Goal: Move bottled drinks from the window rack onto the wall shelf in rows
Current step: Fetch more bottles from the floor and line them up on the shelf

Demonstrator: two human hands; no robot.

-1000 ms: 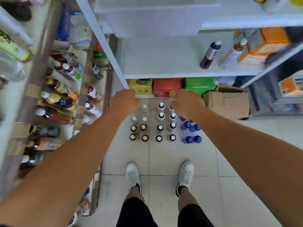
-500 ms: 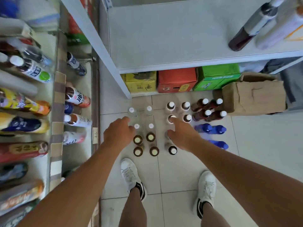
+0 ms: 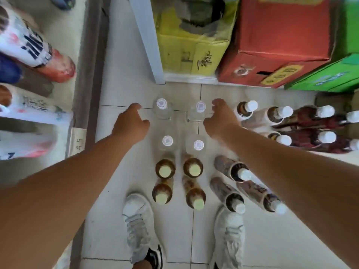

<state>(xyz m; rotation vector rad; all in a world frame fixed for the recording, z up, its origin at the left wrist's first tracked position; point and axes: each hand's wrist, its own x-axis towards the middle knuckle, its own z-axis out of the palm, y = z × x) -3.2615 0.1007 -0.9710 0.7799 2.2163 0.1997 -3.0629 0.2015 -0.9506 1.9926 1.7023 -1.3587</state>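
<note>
Since half a second ago the head has dipped closer to the floor, and both hands have moved forward from beside the tea bottles to the far pair of clear bottles.

Head view: the left hand (image 3: 132,123) is low over the tiled floor (image 3: 124,90), fingers loosely curled with the forefinger stretched ahead, gripping nothing. It is just left of the far-left clear bottle (image 3: 161,105) and apart from it. The right hand (image 3: 221,119) is just right of the far-right clear bottle (image 3: 200,109), thumb and fingers loosely curved toward it and holding nothing; whether it touches the bottle cannot be told. Two more clear bottles (image 3: 167,141) with white caps stand upright between the forearms. Nearer the feet stand four tea bottles (image 3: 165,169) with pale caps, in two rows of two. To their right, partly under the right forearm, are brown-labelled bottles (image 3: 240,172) with white caps. Dark red bottles (image 3: 320,115) stand further right.

On the left, the window rack (image 3: 91,78) holds bottles lying on their sides (image 3: 35,47), and a price tag (image 3: 78,141) is on its edge. The white shelf post (image 3: 147,39) comes down to the floor ahead. Behind it, under the shelf, sit a yellow carton (image 3: 194,51), a red carton (image 3: 275,45) and a green carton (image 3: 330,74) side by side. Two white sneakers (image 3: 139,230) are planted on the tiles at the bottom.
</note>
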